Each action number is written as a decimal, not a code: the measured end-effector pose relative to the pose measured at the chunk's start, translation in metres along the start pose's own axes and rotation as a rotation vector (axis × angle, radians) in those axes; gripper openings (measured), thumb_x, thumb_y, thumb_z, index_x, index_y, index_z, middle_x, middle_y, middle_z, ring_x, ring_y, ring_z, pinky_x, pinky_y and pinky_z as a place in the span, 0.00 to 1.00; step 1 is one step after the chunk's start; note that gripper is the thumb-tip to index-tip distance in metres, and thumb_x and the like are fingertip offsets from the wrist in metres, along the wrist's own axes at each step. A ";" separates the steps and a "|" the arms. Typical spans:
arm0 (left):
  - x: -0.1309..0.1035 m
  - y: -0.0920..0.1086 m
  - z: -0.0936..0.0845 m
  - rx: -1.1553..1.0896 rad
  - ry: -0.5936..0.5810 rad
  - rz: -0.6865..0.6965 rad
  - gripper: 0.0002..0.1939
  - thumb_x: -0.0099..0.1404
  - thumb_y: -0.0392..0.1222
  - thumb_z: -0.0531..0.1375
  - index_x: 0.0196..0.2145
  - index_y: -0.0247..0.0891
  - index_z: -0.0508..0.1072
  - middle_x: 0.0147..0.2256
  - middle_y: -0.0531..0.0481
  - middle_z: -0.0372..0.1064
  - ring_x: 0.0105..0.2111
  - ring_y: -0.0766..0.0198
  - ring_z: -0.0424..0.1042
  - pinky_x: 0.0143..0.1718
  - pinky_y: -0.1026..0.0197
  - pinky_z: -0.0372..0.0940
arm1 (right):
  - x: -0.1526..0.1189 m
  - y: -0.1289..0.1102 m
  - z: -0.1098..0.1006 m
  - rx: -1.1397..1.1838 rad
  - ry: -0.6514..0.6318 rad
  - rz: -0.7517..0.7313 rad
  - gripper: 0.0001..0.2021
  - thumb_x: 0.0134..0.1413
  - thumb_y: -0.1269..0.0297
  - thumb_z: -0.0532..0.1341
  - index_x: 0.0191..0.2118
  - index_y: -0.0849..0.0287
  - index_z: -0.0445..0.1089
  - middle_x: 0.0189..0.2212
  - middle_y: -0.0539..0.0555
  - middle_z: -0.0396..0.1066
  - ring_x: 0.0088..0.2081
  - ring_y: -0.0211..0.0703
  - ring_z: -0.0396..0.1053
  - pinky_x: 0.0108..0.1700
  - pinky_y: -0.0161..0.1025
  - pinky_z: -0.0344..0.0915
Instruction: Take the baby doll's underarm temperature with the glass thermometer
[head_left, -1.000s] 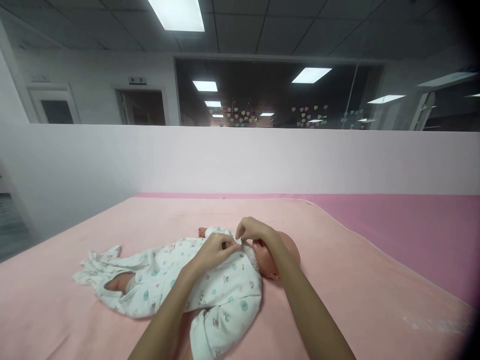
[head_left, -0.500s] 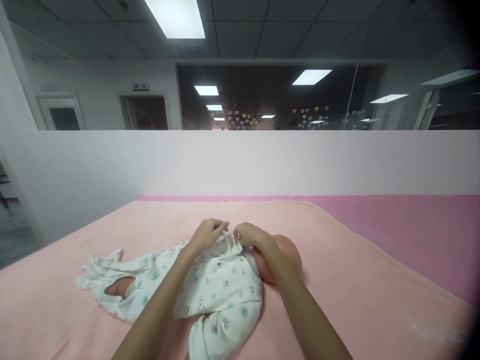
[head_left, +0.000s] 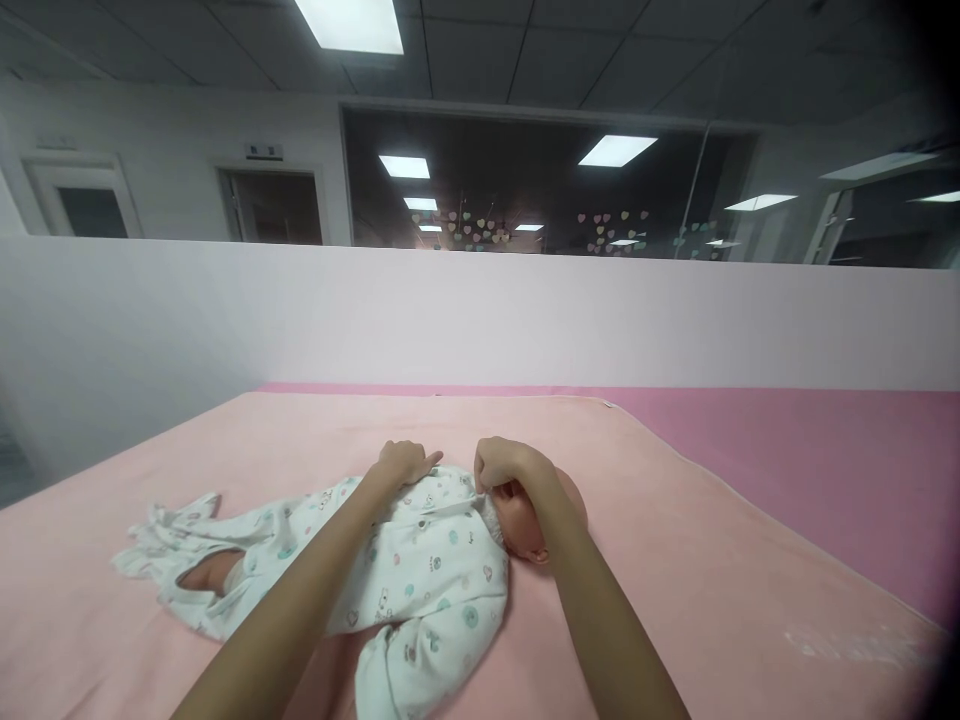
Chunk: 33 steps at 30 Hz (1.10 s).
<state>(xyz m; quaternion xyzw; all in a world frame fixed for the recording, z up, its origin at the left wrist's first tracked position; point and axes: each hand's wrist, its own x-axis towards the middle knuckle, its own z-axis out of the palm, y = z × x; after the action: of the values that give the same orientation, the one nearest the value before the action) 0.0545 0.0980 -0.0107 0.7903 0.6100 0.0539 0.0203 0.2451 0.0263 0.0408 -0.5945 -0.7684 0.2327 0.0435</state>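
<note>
A baby doll (head_left: 519, 522) lies on its back with its head to the right. It wears a white baby romper (head_left: 427, 570) printed with small animals and teal dots. My right hand (head_left: 504, 464) is closed at the romper's collar, beside the doll's chin, and hides part of its face. On the far side of the doll's chest rests my left hand (head_left: 407, 461), thumb stretched out to the right and apart from the fingers; its fingertips are out of sight. Through an opening in the leg part, the doll's bare skin (head_left: 211, 573) shows. The near sleeve (head_left: 420, 655) lies bent toward me.
The doll lies on a peach-pink padded surface (head_left: 712, 580). A darker pink strip (head_left: 810, 460) borders it at the back and right. Behind it stands a low white wall (head_left: 525, 320), with a dark glass window (head_left: 525, 180) above.
My left hand has moved from the collar area onto the far chest, and the romper's front now lies smoother. My right hand stays by the collar. The view has shifted slightly.
</note>
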 end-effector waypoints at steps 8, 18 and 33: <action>-0.009 -0.007 0.008 -0.117 -0.059 -0.019 0.33 0.59 0.63 0.37 0.30 0.38 0.73 0.36 0.40 0.73 0.37 0.51 0.70 0.37 0.54 0.60 | 0.010 0.039 -0.016 0.211 -0.048 -0.171 0.09 0.39 0.64 0.58 0.29 0.60 0.74 0.23 0.49 0.71 0.24 0.34 0.63 0.25 0.30 0.58; -0.015 -0.012 0.012 -0.226 -0.052 -0.035 0.31 0.58 0.65 0.39 0.33 0.41 0.71 0.40 0.42 0.71 0.42 0.48 0.67 0.39 0.49 0.58 | 0.007 0.068 -0.016 0.399 -0.042 -0.234 0.14 0.43 0.57 0.58 0.21 0.65 0.70 0.19 0.49 0.66 0.23 0.33 0.60 0.27 0.31 0.57; -0.017 -0.010 0.012 -0.227 -0.048 -0.049 0.30 0.58 0.63 0.40 0.35 0.40 0.72 0.41 0.40 0.70 0.43 0.45 0.66 0.40 0.45 0.57 | 0.018 0.073 -0.014 0.516 -0.044 -0.215 0.18 0.36 0.51 0.63 0.18 0.64 0.65 0.15 0.46 0.61 0.21 0.32 0.56 0.28 0.33 0.55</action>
<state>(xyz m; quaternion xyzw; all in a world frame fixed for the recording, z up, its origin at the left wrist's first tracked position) 0.0417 0.0844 -0.0243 0.7687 0.6186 0.1032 0.1256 0.3095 0.0609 0.0194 -0.4736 -0.7431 0.4276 0.2015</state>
